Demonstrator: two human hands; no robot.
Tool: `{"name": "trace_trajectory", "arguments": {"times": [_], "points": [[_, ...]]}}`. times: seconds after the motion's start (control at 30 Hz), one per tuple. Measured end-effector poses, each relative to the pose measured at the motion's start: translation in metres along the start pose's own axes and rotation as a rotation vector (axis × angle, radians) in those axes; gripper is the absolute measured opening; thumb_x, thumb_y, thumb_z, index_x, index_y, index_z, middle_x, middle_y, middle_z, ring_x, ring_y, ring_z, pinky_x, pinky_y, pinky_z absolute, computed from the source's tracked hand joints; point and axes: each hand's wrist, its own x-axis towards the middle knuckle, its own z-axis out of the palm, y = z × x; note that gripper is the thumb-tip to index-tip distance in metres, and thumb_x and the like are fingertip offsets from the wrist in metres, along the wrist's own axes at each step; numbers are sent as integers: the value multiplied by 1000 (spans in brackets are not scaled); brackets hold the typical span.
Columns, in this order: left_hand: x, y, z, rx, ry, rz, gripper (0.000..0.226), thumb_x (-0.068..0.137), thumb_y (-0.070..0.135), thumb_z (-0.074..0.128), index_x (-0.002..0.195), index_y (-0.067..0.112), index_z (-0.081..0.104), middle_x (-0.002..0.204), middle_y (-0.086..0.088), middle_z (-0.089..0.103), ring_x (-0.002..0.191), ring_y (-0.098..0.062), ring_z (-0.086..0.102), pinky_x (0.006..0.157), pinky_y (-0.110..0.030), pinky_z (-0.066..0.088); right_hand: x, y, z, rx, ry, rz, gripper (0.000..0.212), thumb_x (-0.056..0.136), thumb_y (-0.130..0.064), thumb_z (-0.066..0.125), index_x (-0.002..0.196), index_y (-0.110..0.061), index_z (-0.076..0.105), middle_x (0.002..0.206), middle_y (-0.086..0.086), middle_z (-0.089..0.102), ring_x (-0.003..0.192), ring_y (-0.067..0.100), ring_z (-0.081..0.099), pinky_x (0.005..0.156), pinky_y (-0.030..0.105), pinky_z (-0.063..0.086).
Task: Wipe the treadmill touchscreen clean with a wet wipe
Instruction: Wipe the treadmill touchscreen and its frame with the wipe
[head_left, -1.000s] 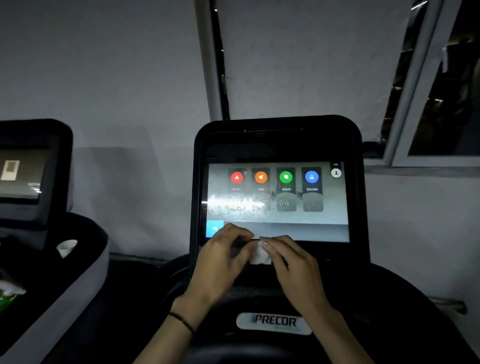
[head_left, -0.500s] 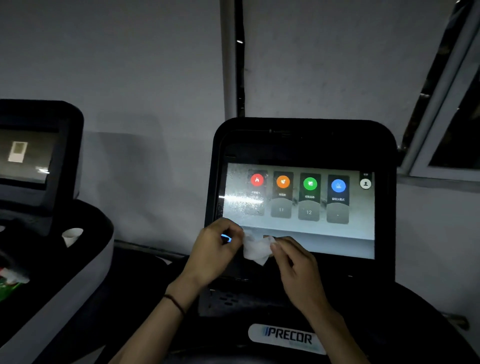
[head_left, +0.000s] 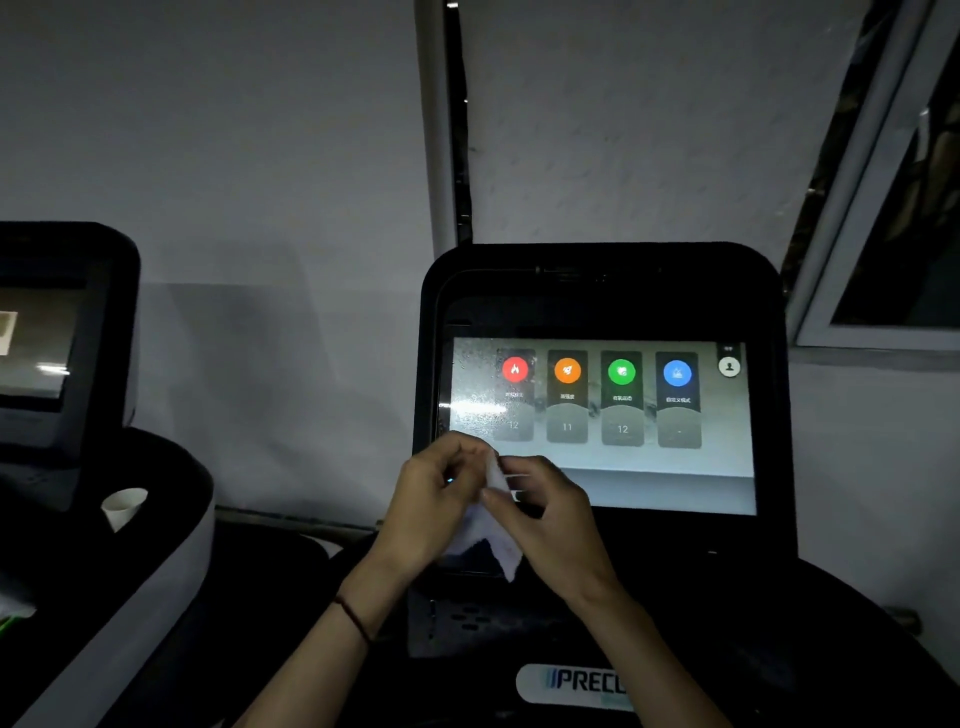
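Note:
The treadmill touchscreen (head_left: 649, 467) is lit, showing a row of round coloured icons; its left part looks smeared and wet. In front of its lower left corner my left hand (head_left: 434, 506) and my right hand (head_left: 550, 519) both pinch a white wet wipe (head_left: 493, 545). The wipe hangs down between my hands, partly unfolded, with a pointed corner at the bottom. My fingers hide the wipe's upper edge and the screen's lower left corner.
A black console frame (head_left: 602, 260) surrounds the screen, with a Precor logo (head_left: 582, 680) below. A second treadmill console (head_left: 62, 332) stands at the left with a white paper cup (head_left: 124, 506) in its holder. A window frame (head_left: 852, 291) is at the right.
The wipe went from a small wad held between my fingertips to a hanging, partly unfolded sheet. The view shifted left, so the console sits further right.

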Motion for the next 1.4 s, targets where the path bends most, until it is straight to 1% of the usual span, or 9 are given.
{"name": "trace_trajectory", "arguments": {"times": [0.13, 0.43, 0.53, 0.67, 0.8, 0.93, 1.03, 1.17, 1.4], "points": [[2, -8, -3, -3, 43, -6, 32, 100, -4, 58, 91, 25, 71, 85, 13, 74, 76, -6, 66, 70, -25, 55, 2, 6, 6, -18, 47, 2, 21, 99, -20, 67, 80, -30, 68, 71, -9, 67, 65, 6, 57, 63, 28, 44], [14, -16, 6, 89, 56, 99, 25, 101, 11, 63, 89, 32, 68, 88, 23, 70, 82, -6, 66, 78, -26, 52, 4, 9, 9, 97, -59, 121, 18, 80, -41, 76, 81, -29, 64, 69, 3, 57, 66, 6, 50, 63, 26, 41], [16, -23, 7, 284, 141, 215, 12, 100, 28, 57, 96, 29, 68, 88, 27, 64, 79, -4, 63, 74, -22, 50, 5, 11, 2, 160, -31, 165, 34, 98, -23, 68, 65, -28, 67, 59, -14, 56, 59, -2, 49, 62, 19, 38], [24, -31, 5, 382, 100, 333, 14, 101, 37, 55, 100, 29, 66, 91, 26, 58, 80, 3, 59, 75, -18, 49, 7, 11, -13, 357, -42, 298, 29, 102, -28, 59, 97, -9, 80, 100, 9, 80, 100, 21, 74, 92, 38, 52], [35, -33, 3, 391, -7, 389, 11, 101, 31, 56, 100, 30, 67, 101, 19, 66, 87, 3, 63, 82, -17, 50, 13, 15, -20, 770, -103, 464, 53, 83, -46, 77, 115, -5, 77, 124, 23, 71, 119, 34, 67, 104, 45, 45], [43, -27, 7, 324, 11, 323, 12, 101, 28, 62, 103, 23, 73, 99, 25, 69, 83, 9, 63, 78, -10, 46, 10, 12, -15, 1099, -140, 628, 54, 102, -34, 57, 144, 1, 54, 147, 20, 54, 134, 29, 53, 119, 41, 35], [45, -31, 3, 365, 176, 277, 28, 100, 47, 51, 108, 28, 70, 96, 24, 66, 76, -5, 65, 73, -25, 52, 8, 8, -20, 1191, -45, 711, 44, 99, -30, 60, 132, -2, 64, 122, 10, 71, 113, 22, 68, 98, 33, 53], [35, -50, -6, 328, 233, 156, 32, 100, 49, 46, 120, 31, 64, 107, 19, 64, 92, -6, 65, 79, -34, 55, 13, 1, -25, 1179, 13, 669, 28, 84, -25, 54, 82, -3, 70, 73, 12, 64, 65, 25, 68, 61, 27, 55], [21, -87, -11, 362, 178, 79, 43, 103, 43, 49, 143, 31, 48, 143, 18, 49, 135, -1, 47, 114, -27, 41, 25, -8, -19, 1250, 249, 514, 11, 78, -19, 63, 72, -11, 68, 62, 8, 60, 55, 24, 63, 54, 23, 50]]}}
